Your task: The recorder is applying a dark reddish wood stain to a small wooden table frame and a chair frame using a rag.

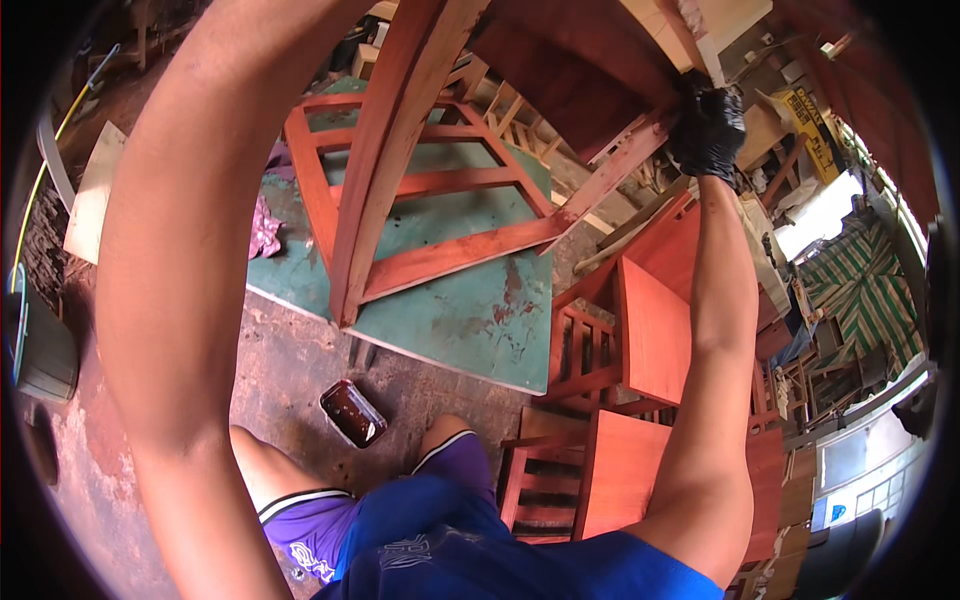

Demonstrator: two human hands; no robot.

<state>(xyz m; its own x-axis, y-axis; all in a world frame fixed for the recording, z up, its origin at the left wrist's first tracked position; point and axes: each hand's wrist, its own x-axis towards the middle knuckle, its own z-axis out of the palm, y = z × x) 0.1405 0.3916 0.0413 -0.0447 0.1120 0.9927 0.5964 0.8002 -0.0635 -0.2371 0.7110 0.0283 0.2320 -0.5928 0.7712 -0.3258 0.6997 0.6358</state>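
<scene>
A reddish-brown wooden chair [385, 170] is tilted up on the green tabletop [450, 330], one long post coming down near the table's front edge. Slatted rails run across the part lying on the table, and a dark red panel [560, 70] spans its upper part. At the upper right, my right hand [708, 132], in a black glove, is closed around the chair's frame where a rail meets a paler, unstained-looking piece. My left arm reaches up past the top edge of the picture, so the left hand is out of sight.
A tray of dark liquid [353, 413] sits on the stained floor below the table. Red chairs [625, 450] stand close on the right. A crumpled pink cloth [264, 230] lies at the table's left, and a dark bucket [42, 345] stands at the far left.
</scene>
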